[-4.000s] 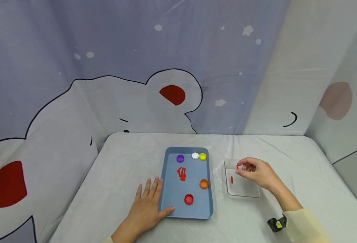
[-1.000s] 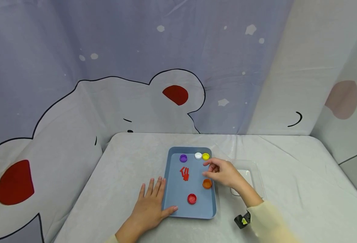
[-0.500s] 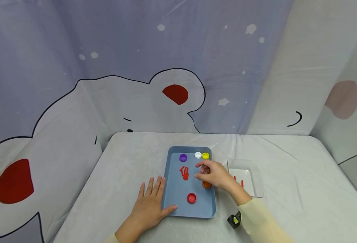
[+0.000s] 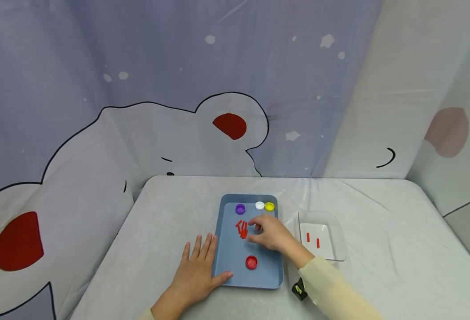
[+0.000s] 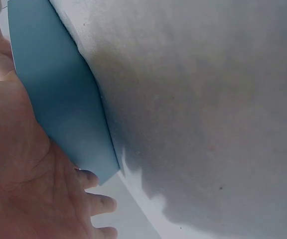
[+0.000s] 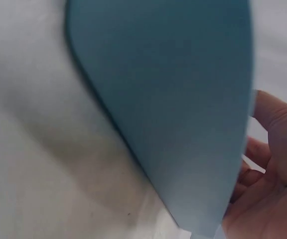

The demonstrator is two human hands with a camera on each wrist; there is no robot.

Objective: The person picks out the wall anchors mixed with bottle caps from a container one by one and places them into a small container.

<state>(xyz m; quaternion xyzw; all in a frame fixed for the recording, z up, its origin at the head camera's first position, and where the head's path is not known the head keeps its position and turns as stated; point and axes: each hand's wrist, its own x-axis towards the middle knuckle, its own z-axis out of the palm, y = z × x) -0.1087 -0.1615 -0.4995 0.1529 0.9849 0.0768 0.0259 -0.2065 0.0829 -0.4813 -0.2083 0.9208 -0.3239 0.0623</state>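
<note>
Several short red sticks (image 4: 241, 229) lie in a loose bunch on the blue-grey tray (image 4: 229, 262). My right hand (image 4: 271, 233) is over the tray just right of them, thumb and index finger apart with nothing visible between them. My left hand (image 4: 195, 275) lies with fingers spread along the tray's left side, its thumb over the rim. In the left wrist view the palm (image 5: 29, 169) is beside the tray wall (image 5: 64, 99). A clear box (image 4: 331, 249) to the right contains two red sticks (image 4: 312, 240).
The tray also bears a purple cap (image 4: 240, 209), a white cap (image 4: 260, 206), a yellow cap (image 4: 269, 207) and a red cap (image 4: 251, 262). The orange cap is hidden behind the right hand. A white cloth (image 4: 387, 249) covers the table, and a printed curtain (image 4: 159, 142) rises behind.
My right hand, which pinched a red stick over the clear box, has moved left across the tray to the bunch. Two sticks now show inside the box. The left hand stays put.
</note>
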